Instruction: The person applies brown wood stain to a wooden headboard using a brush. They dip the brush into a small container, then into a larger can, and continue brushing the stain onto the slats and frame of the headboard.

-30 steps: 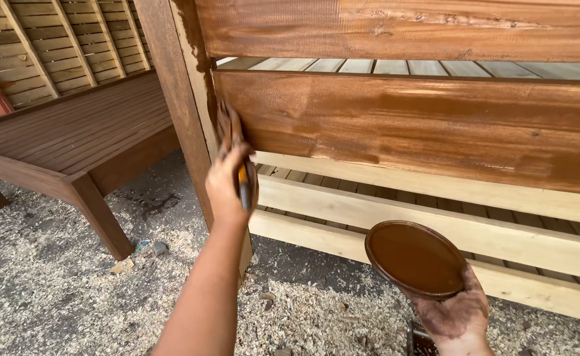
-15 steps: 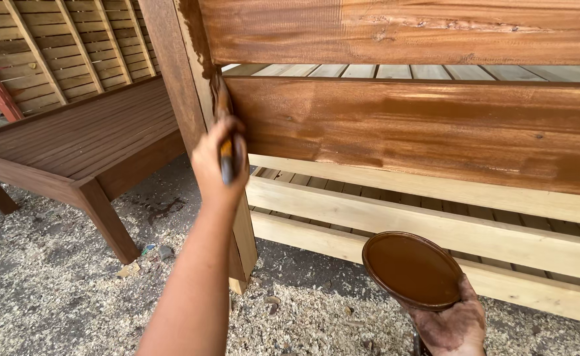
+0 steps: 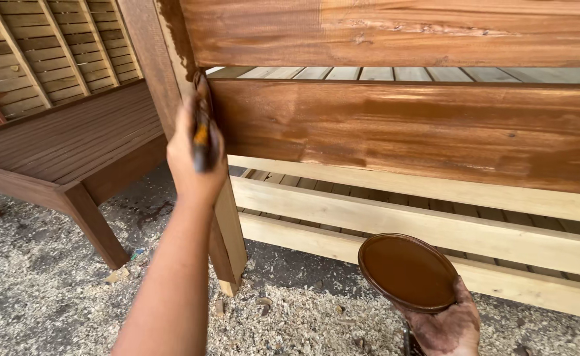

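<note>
left hand (image 3: 194, 155) – grips one brush (image 3: 201, 125) | right hand (image 3: 445, 326) – holds one bowl (image 3: 407, 271)

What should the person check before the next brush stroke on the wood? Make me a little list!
1. Brush firmly in the left hand: ok.
2. Bristles on the corner post: ok, they touch where post meets stained board.
3. Stain on the brush: cannot tell, the hand's grip hides most of it.
4. Bowl of stain held level in the right hand: ok, nothing is spilling.
5. Lower pale rails stained: not ok, bare wood.
</note>
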{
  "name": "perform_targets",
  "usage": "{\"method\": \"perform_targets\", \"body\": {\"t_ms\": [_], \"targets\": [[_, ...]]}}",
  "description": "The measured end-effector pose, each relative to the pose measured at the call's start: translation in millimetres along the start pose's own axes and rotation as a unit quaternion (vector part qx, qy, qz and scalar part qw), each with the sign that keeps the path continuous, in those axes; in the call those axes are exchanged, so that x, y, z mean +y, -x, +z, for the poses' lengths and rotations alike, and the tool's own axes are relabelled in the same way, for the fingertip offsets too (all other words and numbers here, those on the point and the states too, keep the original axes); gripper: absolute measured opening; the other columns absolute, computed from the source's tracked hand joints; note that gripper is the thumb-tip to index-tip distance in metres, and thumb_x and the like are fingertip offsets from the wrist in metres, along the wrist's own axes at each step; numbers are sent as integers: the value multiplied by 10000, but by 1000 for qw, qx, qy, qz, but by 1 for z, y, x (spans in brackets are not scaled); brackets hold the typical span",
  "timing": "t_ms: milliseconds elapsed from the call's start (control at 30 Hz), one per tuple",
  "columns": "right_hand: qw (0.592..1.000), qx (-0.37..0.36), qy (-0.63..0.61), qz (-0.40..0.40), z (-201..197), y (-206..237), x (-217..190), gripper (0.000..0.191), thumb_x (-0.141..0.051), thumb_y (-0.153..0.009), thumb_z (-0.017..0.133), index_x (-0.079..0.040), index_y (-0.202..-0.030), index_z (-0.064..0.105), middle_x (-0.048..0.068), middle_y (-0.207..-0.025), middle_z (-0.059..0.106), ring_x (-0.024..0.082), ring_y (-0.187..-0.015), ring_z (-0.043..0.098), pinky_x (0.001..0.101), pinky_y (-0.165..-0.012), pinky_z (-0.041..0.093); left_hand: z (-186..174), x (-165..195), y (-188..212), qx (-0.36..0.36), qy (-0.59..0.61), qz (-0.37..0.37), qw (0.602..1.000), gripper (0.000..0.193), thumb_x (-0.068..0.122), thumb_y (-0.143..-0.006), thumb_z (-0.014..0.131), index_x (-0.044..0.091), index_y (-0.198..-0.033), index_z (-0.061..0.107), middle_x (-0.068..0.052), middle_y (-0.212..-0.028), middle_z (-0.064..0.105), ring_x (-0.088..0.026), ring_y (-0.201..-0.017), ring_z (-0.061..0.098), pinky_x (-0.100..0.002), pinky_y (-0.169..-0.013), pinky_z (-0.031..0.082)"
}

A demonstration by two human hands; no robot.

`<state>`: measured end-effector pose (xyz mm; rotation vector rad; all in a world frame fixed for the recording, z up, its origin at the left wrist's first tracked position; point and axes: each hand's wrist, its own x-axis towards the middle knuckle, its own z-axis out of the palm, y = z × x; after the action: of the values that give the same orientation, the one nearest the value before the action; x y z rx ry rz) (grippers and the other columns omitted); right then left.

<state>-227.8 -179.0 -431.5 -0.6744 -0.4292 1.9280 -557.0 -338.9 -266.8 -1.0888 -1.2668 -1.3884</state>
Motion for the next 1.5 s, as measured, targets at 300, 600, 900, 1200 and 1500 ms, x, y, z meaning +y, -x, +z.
{"method": "perform_targets", "body": {"t_ms": [300,600,900,1200,1500], "targets": [[984,51,166,-33,-35,-22,-33,527,-385,-1006,437,-177,-1486,494,85,-1431,642,206,-1353,581,510,-1146,506,111,108,101,-20,78,-201,976,562,31,-955,670,179,-1483,548,-149,-1131,748,-247,-892,751,-323,-781,633],[998,51,-22,22,-43,-13,-42,508,-386,-1039,290,-240,-1471,513,41,-1387,630,201,-1334,577,540,-1135,439,153,249,124,-250,352,-15,902,764,-5,-777,780,70,-1483,496,-217,-1315,658,-341,-1172,674,-443,-1094,509],[993,95,-64,9,-30,14,-52,469,-382,-1069,288,-221,-1450,508,140,-1443,559,332,-1360,549,671,-1076,458,142,146,103,-179,314,-19,932,506,19,-841,694,107,-1336,638,-96,-1318,719,-234,-1121,738,-365,-941,609],[994,79,-69,-16,-33,23,-79,494,-358,-1086,226,-166,-1451,496,187,-1443,542,355,-1353,558,670,-1050,477,66,96,118,24,86,-226,970,382,22,-988,644,46,-1369,657,-149,-1203,743,-211,-1039,744,-325,-941,599],[987,121,-95,-49,-77,14,-122,492,-367,-1085,239,-168,-1436,521,141,-1464,563,335,-1364,556,684,-1073,450,204,271,154,-57,110,-109,986,425,21,-904,737,197,-1290,709,-109,-1092,735,-232,-845,714,-325,-724,589]]}}
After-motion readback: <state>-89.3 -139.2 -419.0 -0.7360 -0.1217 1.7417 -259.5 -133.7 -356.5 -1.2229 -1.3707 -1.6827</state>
